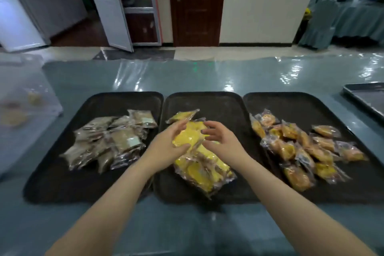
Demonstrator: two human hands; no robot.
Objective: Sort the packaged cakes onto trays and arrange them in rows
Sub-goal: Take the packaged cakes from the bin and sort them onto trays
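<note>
At the centre of the frame, over the middle tray, the left hand grips a yellow packaged cake from the left, thumb under its near edge and fingers curled over the top, while the right hand hovers just beside it with fingers loosely spread, perhaps brushing the wrapper; I cannot tell whether it holds anything. The yellow pile lies heaped below the hands. The brown cakes sit jumbled on the left tray, the orange cakes on the right tray. Sorting by kind looks done; the arranging seems just begun. Next, the held packet likely wants laying flat on bare tray at the far edge, starting a row.
</note>
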